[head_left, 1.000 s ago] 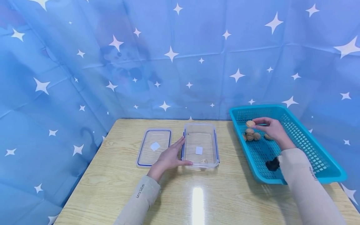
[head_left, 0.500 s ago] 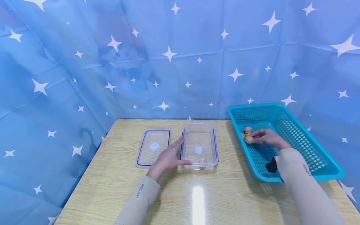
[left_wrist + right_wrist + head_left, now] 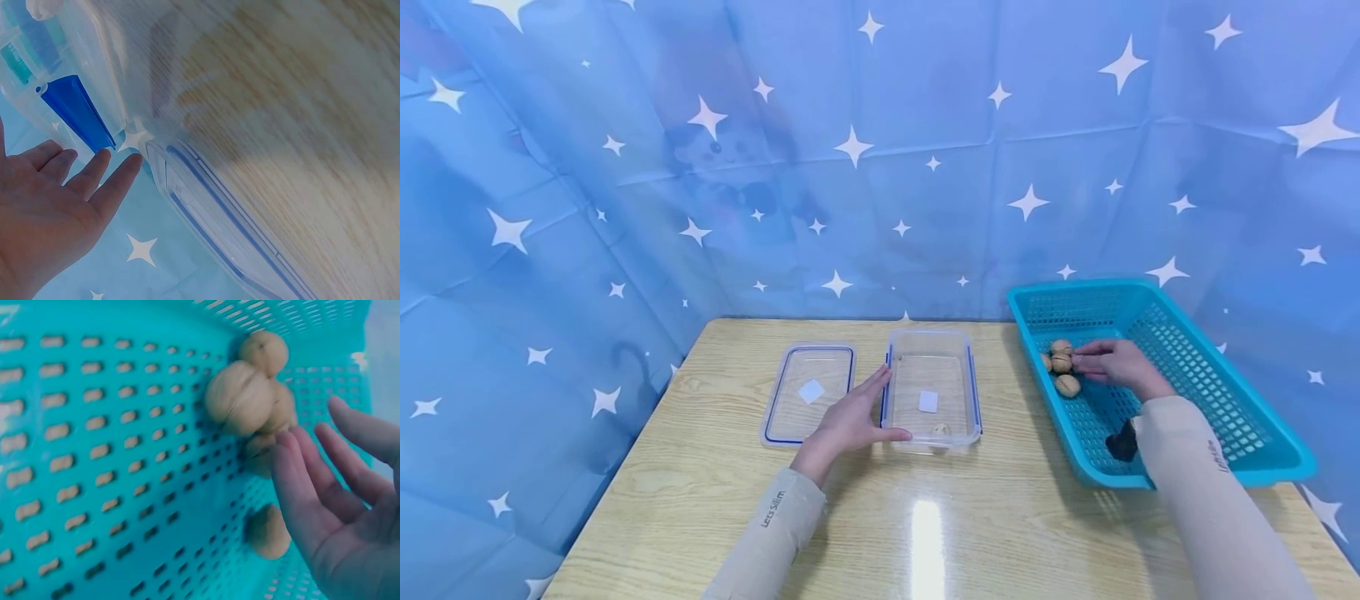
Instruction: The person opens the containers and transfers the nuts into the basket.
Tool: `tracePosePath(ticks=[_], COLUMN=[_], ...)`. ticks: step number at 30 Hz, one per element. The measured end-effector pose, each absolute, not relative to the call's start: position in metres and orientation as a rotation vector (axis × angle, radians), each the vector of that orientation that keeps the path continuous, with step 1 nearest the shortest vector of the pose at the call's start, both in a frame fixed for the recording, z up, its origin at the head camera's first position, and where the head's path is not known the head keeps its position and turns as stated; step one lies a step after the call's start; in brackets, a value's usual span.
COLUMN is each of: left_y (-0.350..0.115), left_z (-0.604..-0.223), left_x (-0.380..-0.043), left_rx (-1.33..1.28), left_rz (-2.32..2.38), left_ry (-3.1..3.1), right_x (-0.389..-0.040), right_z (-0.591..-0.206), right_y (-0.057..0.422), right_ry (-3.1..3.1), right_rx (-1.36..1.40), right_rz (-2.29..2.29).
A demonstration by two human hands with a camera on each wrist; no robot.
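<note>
In the head view several walnuts (image 3: pixel 1062 363) lie along the left side of a turquoise basket (image 3: pixel 1078 454). My right hand (image 3: pixel 1116 367) reaches in beside them, holding none. In the right wrist view its loosely bent fingertips (image 3: pixel 284 440) are close to a walnut (image 3: pixel 257 455); whether they touch I cannot tell. My left hand (image 3: pixel 850 417) rests against the left side of a clear plastic box (image 3: pixel 976 392), fingers spread and thumb at the front rim. One walnut (image 3: pixel 942 429) sits inside the box near its front.
A clear lid (image 3: pixel 808 417) with a blue seal lies left of the box on the wooden table (image 3: pixel 700 467). Behind the table hangs a blue curtain (image 3: pixel 925 192) with white stars. Something black (image 3: pixel 1122 442) shows at the right cuff, above the basket floor.
My right hand held a raised walnut one second ago, then lowered to the cluster. Now its fingers are off the walnuts, and one walnut lies nearer the front. The left hand stayed still.
</note>
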State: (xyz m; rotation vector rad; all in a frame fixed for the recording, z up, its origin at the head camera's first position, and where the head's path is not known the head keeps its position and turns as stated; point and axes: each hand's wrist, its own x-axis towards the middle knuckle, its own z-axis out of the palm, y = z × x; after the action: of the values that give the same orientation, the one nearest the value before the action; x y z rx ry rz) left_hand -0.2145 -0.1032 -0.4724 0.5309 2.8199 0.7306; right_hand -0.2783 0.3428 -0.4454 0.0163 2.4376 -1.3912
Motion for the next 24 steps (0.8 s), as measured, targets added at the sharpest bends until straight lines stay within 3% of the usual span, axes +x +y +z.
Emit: tracePosePath(ticks=[24], left_y=[-0.104], left_z=[-0.472], left_x=[-0.215], left_rx=[0.524], left_rz=[0.729], left_ry=[2.820], right_x=[-0.270], right_z=[-0.368], right_y=[0.257], right_ry=[2.391], right_rx=[-0.194], right_rz=[-1.727])
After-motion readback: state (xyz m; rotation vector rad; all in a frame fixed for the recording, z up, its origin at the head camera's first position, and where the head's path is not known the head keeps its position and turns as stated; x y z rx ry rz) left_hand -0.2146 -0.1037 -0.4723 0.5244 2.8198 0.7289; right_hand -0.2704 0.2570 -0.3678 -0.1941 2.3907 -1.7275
